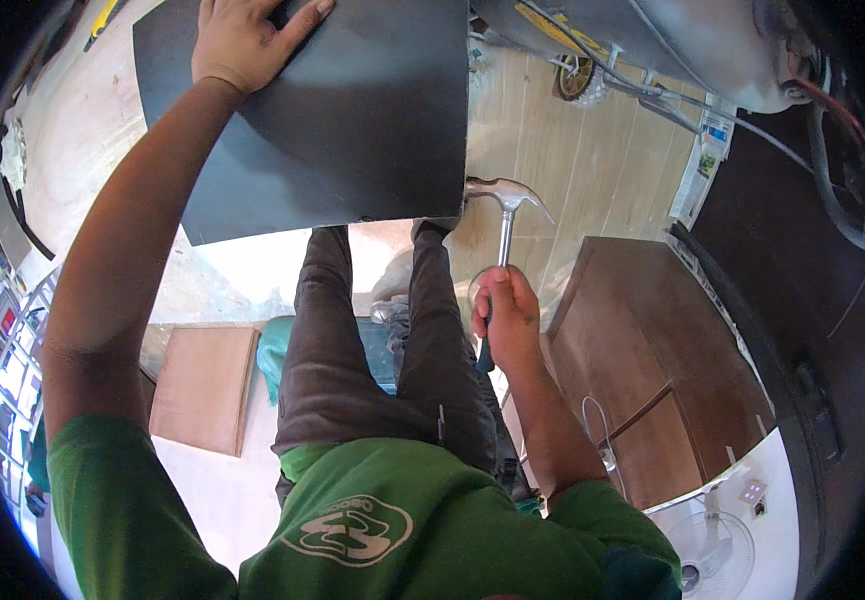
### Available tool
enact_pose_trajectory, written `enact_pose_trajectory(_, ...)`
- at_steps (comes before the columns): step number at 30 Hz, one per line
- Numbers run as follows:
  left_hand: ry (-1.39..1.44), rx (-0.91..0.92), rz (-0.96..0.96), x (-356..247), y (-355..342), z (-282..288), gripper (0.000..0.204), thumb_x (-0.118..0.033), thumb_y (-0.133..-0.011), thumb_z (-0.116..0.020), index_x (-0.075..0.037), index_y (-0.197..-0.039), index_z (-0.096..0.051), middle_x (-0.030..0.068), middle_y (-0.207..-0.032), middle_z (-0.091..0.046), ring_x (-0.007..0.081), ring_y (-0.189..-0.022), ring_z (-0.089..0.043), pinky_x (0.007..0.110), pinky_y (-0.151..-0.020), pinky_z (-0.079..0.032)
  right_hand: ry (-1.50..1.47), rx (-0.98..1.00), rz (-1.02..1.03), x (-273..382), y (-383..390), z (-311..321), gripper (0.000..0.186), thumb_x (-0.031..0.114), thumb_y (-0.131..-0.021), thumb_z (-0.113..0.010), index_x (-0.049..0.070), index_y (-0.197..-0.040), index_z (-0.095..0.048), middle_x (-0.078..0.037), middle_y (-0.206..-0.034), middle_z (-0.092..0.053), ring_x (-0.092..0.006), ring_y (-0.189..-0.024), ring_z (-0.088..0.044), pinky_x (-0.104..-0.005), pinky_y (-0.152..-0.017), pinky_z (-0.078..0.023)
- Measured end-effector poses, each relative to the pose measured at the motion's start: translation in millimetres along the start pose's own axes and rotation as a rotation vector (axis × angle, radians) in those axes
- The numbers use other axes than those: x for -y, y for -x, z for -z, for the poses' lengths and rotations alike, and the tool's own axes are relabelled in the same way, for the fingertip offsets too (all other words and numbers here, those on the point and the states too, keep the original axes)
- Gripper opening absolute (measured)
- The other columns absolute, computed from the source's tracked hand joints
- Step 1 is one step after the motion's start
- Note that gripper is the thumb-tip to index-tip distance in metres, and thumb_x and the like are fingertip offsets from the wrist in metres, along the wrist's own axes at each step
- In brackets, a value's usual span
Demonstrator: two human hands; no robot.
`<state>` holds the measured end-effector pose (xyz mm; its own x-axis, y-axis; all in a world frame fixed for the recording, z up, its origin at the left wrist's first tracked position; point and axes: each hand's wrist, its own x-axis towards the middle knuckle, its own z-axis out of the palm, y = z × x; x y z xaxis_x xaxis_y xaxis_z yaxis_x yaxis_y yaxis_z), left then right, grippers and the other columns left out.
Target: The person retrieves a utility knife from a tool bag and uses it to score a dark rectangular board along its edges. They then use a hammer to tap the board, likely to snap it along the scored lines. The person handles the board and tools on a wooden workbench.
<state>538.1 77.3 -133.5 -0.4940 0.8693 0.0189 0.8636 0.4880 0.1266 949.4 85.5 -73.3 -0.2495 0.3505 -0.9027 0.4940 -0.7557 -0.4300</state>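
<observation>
A large dark grey panel [373,110] spans the upper middle of the view. Flat on its far left part rests my left hand [248,45], fingers and thumb spread; the fingertips run out of the picture at the top. My right hand [511,312] is wrapped round the handle of a claw hammer [506,225], to the right of my legs. The metal head is up, its striking face at the panel's near right edge and its claw pointing right. Whether the face touches the panel I cannot tell.
A brown wooden cabinet [643,370] stands on the right, a wooden board [205,388] at the lower left. A yellow tool with a wheel [575,76] and cables lie at the top right. A fan [708,555] shows at the lower right, a wire rack [18,370] at the far left.
</observation>
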Motion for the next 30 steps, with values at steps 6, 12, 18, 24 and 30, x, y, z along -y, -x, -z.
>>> enact_pose_trajectory(6,0.03,0.0,-0.006,2,-3,2,0.066,-0.052,-0.09,-0.06,-0.018,-0.146,-0.051,0.0216,-0.156,-0.036,0.039,-0.144,-0.032,0.054,-0.12,-0.018,-0.011,-0.024,-0.002,21,-13,-8,0.034,0.036,-0.108,-0.044,0.008,-0.091,-0.051,0.0,-0.064,-0.044,-0.0101,-0.046,-0.042,-0.0262,-0.04,-0.036)
enact_pose_trajectory(12,0.072,-0.048,-0.034,5,-6,2,0.065,-0.052,-0.089,-0.061,-0.019,-0.144,-0.053,0.0214,-0.154,-0.038,0.0384,-0.142,-0.035,0.055,-0.119,-0.02,-0.067,-0.039,0.032,49,-29,-18,0.033,0.035,-0.107,-0.045,0.008,-0.091,-0.052,-0.001,-0.062,-0.045,-0.0114,-0.044,-0.042,-0.0268,-0.039,-0.035)
enact_pose_trajectory(18,0.095,-0.067,-0.03,6,-7,5,0.064,-0.052,-0.089,-0.061,-0.02,-0.144,-0.054,0.0221,-0.154,-0.038,0.0379,-0.143,-0.035,0.054,-0.119,-0.02,-0.103,-0.042,0.042,78,-45,-29,0.032,0.034,-0.107,-0.045,0.007,-0.091,-0.053,-0.002,-0.061,-0.045,-0.0126,-0.043,-0.042,-0.0279,-0.039,-0.035)
enact_pose_trajectory(24,0.132,-0.072,-0.045,7,-8,6,0.063,-0.052,-0.089,-0.06,-0.019,-0.142,-0.055,0.0227,-0.153,-0.04,0.0379,-0.142,-0.035,0.054,-0.119,-0.021,-0.088,-0.007,0.121,107,-61,-35,0.03,0.032,-0.107,-0.045,0.007,-0.091,-0.053,-0.002,-0.061,-0.046,-0.0131,-0.043,-0.043,-0.0282,-0.04,-0.036)
enact_pose_trajectory(30,0.124,-0.068,-0.045,7,-9,6,0.063,-0.053,-0.088,-0.059,-0.019,-0.141,-0.056,0.0224,-0.152,-0.041,0.0376,-0.142,-0.036,0.055,-0.119,-0.021,-0.068,-0.062,0.121,117,-63,-41,0.031,0.03,-0.108,-0.044,0.006,-0.09,-0.054,-0.003,-0.061,-0.046,-0.0142,-0.042,-0.043,-0.0281,-0.039,-0.035)
